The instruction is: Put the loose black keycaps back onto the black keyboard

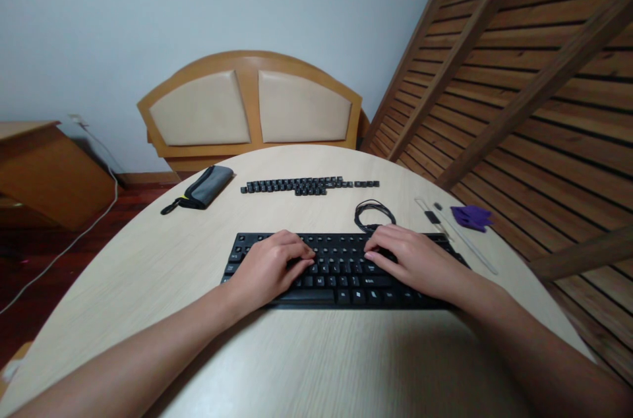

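Note:
A black keyboard (316,298) lies across the table in front of me. Its lower rows carry keycaps, while small bare key stems show in the upper rows. My left hand (274,263) rests over the left half, thumb and fingertips closed together at the middle keys. Over the right half is my right hand (405,256), its thumb and fingers pinched near the enter key area. Whatever either pinch holds is too small or hidden to make out. Behind the keyboard, loose black keycaps (291,185) sit in rows, and a coiled black cable (374,212) lies by my right hand.
A grey folded cloth or pouch (210,186) with a black strap lies at the table's back left. To the right are a wire keycap puller (432,215), a thin white-handled brush (467,240) and a purple cloth (472,217). A slatted wooden partition (519,95) borders the right side.

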Tool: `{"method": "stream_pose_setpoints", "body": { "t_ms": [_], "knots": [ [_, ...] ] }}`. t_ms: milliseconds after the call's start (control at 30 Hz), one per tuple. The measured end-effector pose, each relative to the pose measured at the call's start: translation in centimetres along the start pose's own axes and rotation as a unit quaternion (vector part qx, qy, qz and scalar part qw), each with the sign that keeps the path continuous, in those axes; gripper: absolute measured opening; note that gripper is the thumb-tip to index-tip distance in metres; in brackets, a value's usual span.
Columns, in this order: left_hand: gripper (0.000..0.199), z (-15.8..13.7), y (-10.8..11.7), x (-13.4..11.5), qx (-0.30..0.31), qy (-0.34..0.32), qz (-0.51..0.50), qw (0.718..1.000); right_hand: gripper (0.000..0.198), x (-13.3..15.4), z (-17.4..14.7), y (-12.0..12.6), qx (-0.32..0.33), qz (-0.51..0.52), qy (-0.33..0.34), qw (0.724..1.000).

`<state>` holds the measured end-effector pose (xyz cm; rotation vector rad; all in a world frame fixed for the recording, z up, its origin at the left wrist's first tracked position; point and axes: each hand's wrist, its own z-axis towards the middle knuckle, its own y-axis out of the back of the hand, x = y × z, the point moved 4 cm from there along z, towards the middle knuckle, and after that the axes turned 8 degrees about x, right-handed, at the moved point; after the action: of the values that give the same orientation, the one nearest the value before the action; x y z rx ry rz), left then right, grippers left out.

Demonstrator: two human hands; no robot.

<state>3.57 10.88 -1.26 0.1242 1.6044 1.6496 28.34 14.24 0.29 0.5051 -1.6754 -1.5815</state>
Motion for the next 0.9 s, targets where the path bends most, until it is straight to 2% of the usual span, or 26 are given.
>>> {"method": "stream_pose_setpoints", "body": {
  "t_ms": [333, 633, 900],
  "knots": [
    [0.024, 0.1, 1.0, -0.9, 0.06, -0.07, 0.07, 0.993, 0.017, 0.0, -0.1, -0.2, 0.006, 0.001, -0.003, 1.0],
    [0.021, 0.5, 1.2, -1.5, 0.098, -0.045, 0.131, 0.986, 0.016, 0.0, 0.0, -0.2, 0.0, -0.001, -0.009, 1.0],
    [0.024, 0.5, 0.7, -1.6, 0.101, -0.031, 0.169, 0.98, 0.017, 0.0, 0.0, -0.2, -0.001, -0.001, -0.014, 1.0]
  ]
}}
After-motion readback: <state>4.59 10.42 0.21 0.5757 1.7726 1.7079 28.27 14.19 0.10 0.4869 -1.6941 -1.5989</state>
